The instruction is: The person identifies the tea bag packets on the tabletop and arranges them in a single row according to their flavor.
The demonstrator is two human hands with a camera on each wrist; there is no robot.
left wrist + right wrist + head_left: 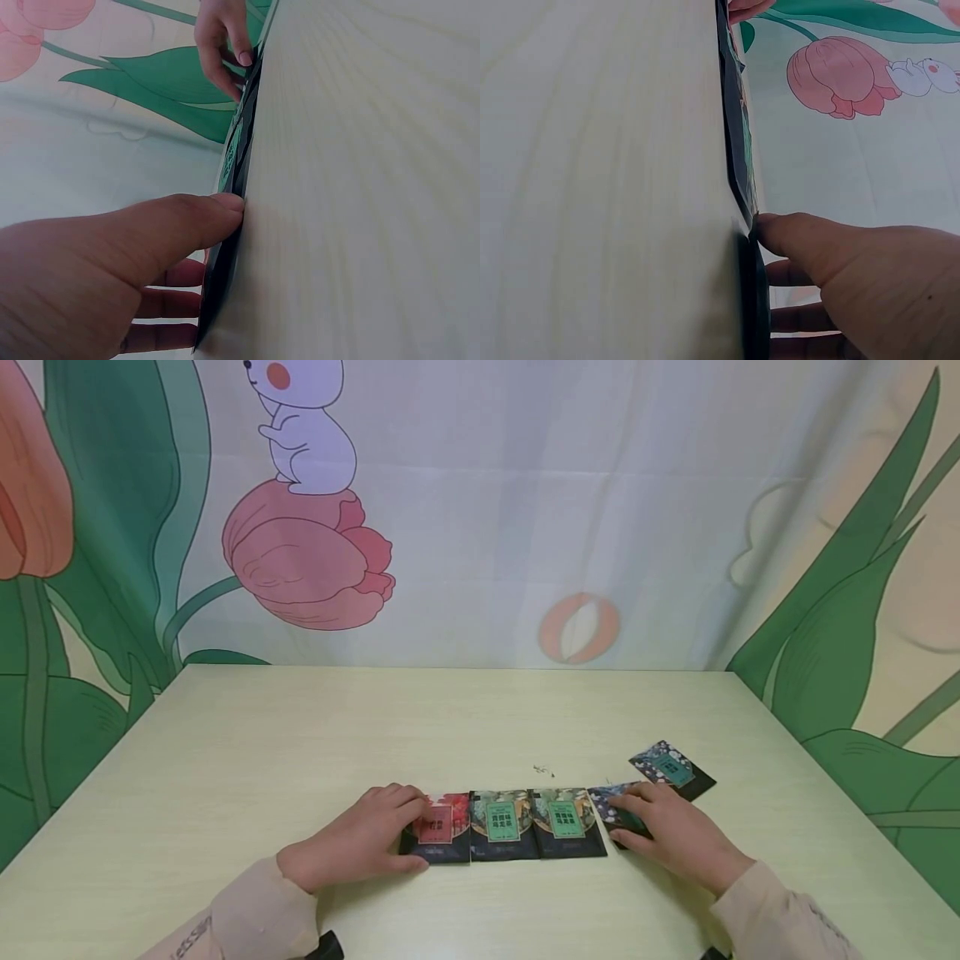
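Note:
A row of tea sachets lies on the table. At its left end is a red-and-black sachet (453,827), with my left hand (371,839) resting on it, fingers over the printed face and thumb at the near edge. Two green-labelled sachets, one in the middle (501,827) and one to its right (566,823), lie side by side. My right hand (675,831) holds a dark blue floral sachet (604,795) at the row's right end, largely covered by the fingers. In the right wrist view, my thumb sits near where this sachet (754,300) meets its neighbour.
Another dark blue floral sachet (672,768) lies tilted beyond my right hand. Small dark marks (543,770) show on the pale table (360,735) behind the row. A printed curtain (465,527) hangs along the table's far edge.

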